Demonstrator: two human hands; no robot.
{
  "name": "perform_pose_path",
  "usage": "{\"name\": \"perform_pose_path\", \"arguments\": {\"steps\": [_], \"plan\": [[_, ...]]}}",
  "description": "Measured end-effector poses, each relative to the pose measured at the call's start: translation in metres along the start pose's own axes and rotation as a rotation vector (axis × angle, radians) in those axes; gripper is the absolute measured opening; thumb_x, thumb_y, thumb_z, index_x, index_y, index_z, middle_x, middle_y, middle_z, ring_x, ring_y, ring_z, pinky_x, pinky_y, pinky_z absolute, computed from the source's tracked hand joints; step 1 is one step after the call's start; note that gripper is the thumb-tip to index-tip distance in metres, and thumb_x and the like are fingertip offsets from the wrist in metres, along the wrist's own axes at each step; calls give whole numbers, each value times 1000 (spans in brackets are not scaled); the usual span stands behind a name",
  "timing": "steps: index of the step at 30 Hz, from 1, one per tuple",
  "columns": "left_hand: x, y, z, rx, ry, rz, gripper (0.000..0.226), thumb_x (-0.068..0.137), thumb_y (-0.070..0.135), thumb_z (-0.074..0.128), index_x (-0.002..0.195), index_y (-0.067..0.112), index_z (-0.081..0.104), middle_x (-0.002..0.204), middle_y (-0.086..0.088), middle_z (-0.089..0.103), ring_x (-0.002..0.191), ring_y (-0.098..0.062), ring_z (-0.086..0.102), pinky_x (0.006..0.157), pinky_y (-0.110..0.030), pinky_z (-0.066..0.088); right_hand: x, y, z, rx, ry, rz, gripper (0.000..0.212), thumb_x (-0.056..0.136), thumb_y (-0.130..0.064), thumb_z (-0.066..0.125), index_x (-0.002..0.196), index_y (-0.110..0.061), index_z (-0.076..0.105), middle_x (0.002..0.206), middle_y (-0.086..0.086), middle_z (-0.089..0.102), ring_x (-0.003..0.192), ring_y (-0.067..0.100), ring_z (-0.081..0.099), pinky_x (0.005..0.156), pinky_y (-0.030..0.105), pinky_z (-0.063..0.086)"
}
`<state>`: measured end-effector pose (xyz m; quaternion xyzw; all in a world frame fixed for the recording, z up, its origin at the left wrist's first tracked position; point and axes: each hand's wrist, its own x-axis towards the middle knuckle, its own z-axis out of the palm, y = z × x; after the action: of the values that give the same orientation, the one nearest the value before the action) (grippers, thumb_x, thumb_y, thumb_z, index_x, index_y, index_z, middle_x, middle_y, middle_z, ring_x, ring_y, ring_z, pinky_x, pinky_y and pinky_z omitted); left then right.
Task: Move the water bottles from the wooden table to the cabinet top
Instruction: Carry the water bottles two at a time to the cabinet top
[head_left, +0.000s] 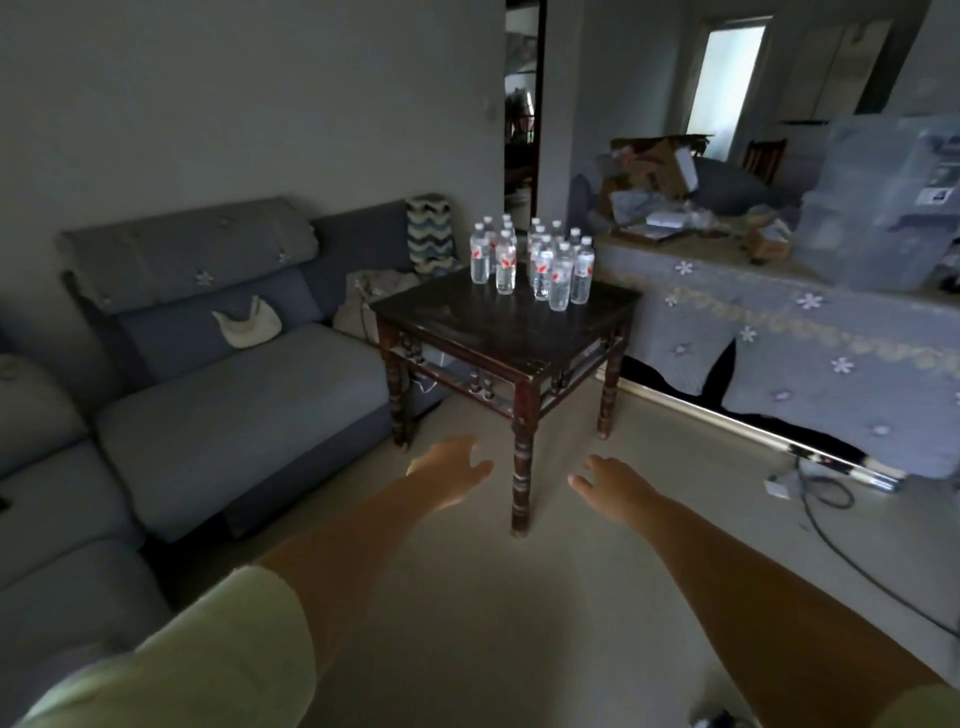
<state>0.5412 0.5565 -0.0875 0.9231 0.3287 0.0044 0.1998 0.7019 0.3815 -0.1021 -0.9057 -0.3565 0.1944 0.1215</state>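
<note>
Cluster of small clear plastic water bottles (535, 262) stands upright on the far half of a dark brown square wooden worktop (498, 332) with turned legs. Bottles are see-through, filled, white-capped, each with a pale label band carrying a red mark. They sit in two loose groups: a smaller one at the left, a larger one at the right, a narrow gap between them. Bottles within each group are close together, some overlapping in view; exact count cannot be told.

Just right of the worktop runs a long low cabinet draped in a grey-blue cloth with white flower print (769, 332). Its top carries cardboard and paper clutter (654, 176) at the far end and stacked translucent plastic storage boxes (883, 208) nearer.

Left hand (452, 462) and right hand (608, 480) are stretched forward over the pale floor (467, 597), well short of the bottles. Both are spread loosely, fingers relaxed, holding nothing. The worktop's near leg stands between them in view.

Grey-blue upholstered sofa (218, 395) lies left of the worktop, a cream curved pouch (247, 325) resting against its back cushion.
</note>
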Motion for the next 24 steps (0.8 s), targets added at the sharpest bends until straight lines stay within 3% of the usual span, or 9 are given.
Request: {"name": "perform_pose_path", "arguments": {"steps": [6, 12, 17, 22, 24], "plan": [[58, -64, -60, 17, 25, 21, 50, 96, 41, 45, 139, 16, 41, 130, -13, 55, 116, -30, 54, 87, -38, 47, 60, -81, -1, 2, 25, -25, 48, 100, -41, 43, 133, -5, 47, 133, 20, 53, 124, 33, 51, 99, 35, 40], [102, -100, -67, -13, 16, 5, 47, 97, 40, 45, 136, 13, 44, 127, -15, 55, 112, -31, 55, 88, -41, 48, 116, -132, -4, -114, 24, -106, 42, 100, -42, 41, 129, -12, 50, 122, 13, 59, 111, 25, 58, 84, 31, 43], [162, -108, -65, 21, 18, 32, 47, 96, 40, 45, 135, 14, 44, 124, -15, 57, 110, -30, 56, 78, -34, 43, 170, -137, -13, -111, 30, -132, 36, 100, -36, 43, 126, -12, 51, 121, 13, 58, 112, 27, 57, 90, 34, 45], [243, -107, -65, -3, 26, 34, 44, 95, 42, 47, 131, 15, 48, 126, -13, 57, 111, -30, 56, 89, -40, 49, 244, -122, -27, -28, 39, -111, 40, 99, -36, 45, 121, -4, 55, 119, 18, 60, 110, 34, 57, 90, 38, 44], [276, -106, -69, -21, 24, 30, 44, 96, 43, 46, 129, 14, 49, 122, -11, 58, 105, -28, 57, 85, -37, 48, 278, -117, -39, -23, 46, -97, 40, 99, -38, 44, 118, -4, 54, 118, 18, 60, 108, 34, 57, 87, 37, 44]]}}
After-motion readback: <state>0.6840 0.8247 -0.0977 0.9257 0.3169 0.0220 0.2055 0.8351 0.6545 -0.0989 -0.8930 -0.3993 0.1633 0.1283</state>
